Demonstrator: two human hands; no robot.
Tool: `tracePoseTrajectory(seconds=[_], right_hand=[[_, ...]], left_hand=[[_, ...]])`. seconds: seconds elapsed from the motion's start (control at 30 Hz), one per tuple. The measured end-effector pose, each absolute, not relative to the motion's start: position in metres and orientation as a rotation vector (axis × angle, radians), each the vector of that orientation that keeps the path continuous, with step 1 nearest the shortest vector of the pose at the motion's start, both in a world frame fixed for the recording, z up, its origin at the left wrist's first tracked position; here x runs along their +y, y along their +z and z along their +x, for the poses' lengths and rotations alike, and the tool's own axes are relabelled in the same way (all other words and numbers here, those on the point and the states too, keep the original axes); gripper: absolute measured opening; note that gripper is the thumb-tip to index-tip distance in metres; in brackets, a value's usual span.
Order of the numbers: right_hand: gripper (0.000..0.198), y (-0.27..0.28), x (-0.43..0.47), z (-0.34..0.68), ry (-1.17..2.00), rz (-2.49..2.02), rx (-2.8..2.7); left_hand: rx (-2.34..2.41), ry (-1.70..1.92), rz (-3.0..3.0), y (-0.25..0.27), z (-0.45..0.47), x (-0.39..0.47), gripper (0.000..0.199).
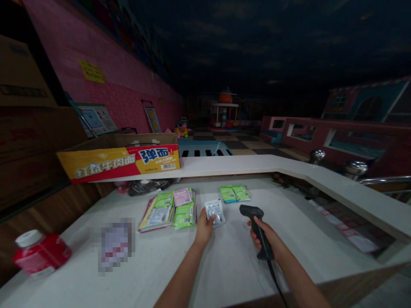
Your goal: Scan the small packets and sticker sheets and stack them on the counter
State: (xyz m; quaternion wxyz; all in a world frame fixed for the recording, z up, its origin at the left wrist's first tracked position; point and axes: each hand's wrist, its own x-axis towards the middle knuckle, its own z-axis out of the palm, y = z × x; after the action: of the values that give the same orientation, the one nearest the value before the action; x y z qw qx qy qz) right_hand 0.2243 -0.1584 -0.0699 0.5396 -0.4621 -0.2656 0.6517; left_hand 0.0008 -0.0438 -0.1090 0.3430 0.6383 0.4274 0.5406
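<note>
Left hand (204, 229): grip narrow, holding a silver packet (214, 211) by its edge over the bench (231, 265). Right hand (272, 238): grip wrapped around a scanner (263, 244), its head apart from the packet. A pile of packets (184, 216) lies left, green packets (235, 193) right. Work appears partway, one packet in hand; which lot is finished cannot be told.

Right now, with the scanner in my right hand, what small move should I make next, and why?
I'd probably bring the silver packet slightly closer to the scanner: your left hand holds the packet with print showing, your right hand grips the scanner's handle, and the scanner's head points roughly toward the packet, across a gap.
</note>
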Motion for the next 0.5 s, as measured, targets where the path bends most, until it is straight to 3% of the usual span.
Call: tracePoseTrajectory(seconds=[0.33, 0.5], right_hand=[[0.042, -0.038, -0.203, 0.216, 1.359, -1.478, -1.352], [0.037, -0.018, -0.205, 0.227, 1.347, -1.471, -1.616]], left_hand=[[1.025, 1.381, 1.465, -0.113, 0.006, -0.048, 0.050], [0.970, 1.334, 1.514, -0.103, 0.006, -0.054, 0.044]])
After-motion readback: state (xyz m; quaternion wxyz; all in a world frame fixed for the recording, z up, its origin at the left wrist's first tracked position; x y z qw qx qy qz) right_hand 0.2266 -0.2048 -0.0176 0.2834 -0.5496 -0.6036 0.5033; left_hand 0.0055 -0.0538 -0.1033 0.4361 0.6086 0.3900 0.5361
